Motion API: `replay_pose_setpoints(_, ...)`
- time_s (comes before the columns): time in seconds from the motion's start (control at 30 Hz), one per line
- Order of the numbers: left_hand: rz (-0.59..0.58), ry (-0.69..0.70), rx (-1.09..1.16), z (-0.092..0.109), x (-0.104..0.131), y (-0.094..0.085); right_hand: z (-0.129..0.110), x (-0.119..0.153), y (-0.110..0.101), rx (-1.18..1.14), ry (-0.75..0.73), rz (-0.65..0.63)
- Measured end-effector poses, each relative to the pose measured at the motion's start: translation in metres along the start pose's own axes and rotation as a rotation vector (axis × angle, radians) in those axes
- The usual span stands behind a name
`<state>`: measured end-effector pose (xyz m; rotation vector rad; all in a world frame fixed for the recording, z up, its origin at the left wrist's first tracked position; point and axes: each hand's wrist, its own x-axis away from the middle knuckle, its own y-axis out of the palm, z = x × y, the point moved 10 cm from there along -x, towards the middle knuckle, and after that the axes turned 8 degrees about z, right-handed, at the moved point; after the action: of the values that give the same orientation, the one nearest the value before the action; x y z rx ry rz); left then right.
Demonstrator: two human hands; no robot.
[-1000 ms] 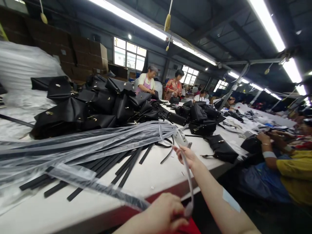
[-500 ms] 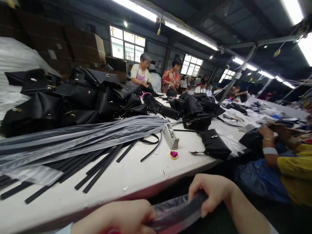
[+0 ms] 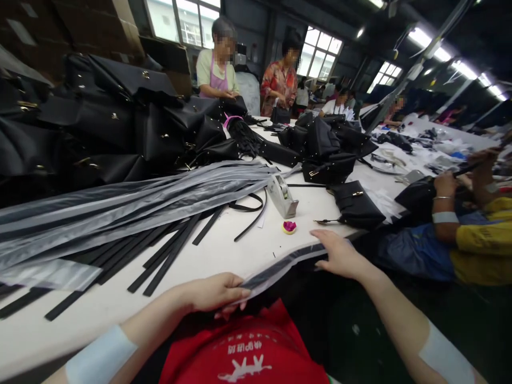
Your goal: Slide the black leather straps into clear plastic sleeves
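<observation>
A long black strap in a clear plastic sleeve [image 3: 285,268] stretches between my two hands along the table's front edge. My left hand [image 3: 218,292] is closed round its near end, thumb on top and fingers beneath. At the other end, my right hand [image 3: 340,255] has the strap between thumb and fingers, with the index finger reaching out over the table. A grey tape dispenser [image 3: 283,196] stands just beyond. Close to it lies a small yellow-rimmed dish with something magenta [image 3: 288,227]. Sleeved straps [image 3: 160,205] are heaped left, over bare black straps [image 3: 160,264].
Black bags [image 3: 116,117] are piled at the back left, with more bags [image 3: 324,141] mid-table. One black bag [image 3: 356,204] lies near the right edge. A co-worker in yellow [image 3: 484,240] sits at right; two people stand across the white table [image 3: 224,256].
My hands have moved up and forward to the table edge and farther apart, drawing the sleeved strap out straighter between them. The view has tilted down, showing my red apron.
</observation>
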<state>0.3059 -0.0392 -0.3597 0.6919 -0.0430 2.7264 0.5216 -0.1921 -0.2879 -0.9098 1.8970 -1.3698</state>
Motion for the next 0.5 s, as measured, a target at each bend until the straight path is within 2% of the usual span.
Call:
replay_pose_setpoints(0.1, -0.016, 0.111, 0.045, 0.025, 0.001, 0.004, -0.105, 0.0, 0.037, -0.28, -0.238, -0.089)
replay_pose_setpoints(0.13, -0.017, 0.14, 0.068, 0.03, 0.005, 0.005, -0.129, -0.001, 0.054, -0.339, -0.265, -0.13)
replay_pose_setpoints(0.2, 0.014, 0.148, 0.122, 0.029, 0.015, 0.001, -0.16, -0.007, 0.085, -0.393, -0.275, -0.202)
replay_pose_setpoints(0.27, 0.064, 0.086, 0.201, 0.011, 0.025, -0.005, -0.172, -0.014, 0.105, -0.364, -0.284, -0.231)
replay_pose_setpoints(0.33, 0.07, -0.016, 0.31, -0.018, 0.035, -0.006, -0.176, -0.02, 0.115, -0.28, -0.32, -0.232)
replay_pose_setpoints(0.43, -0.002, -0.098, 0.483, -0.054, 0.049, 0.006, -0.181, -0.027, 0.125, -0.157, -0.395, -0.271)
replay_pose_setpoints(0.5, -0.015, -0.079, 0.563, -0.065, 0.056, 0.014, -0.186, -0.03, 0.13, -0.131, -0.442, -0.301)
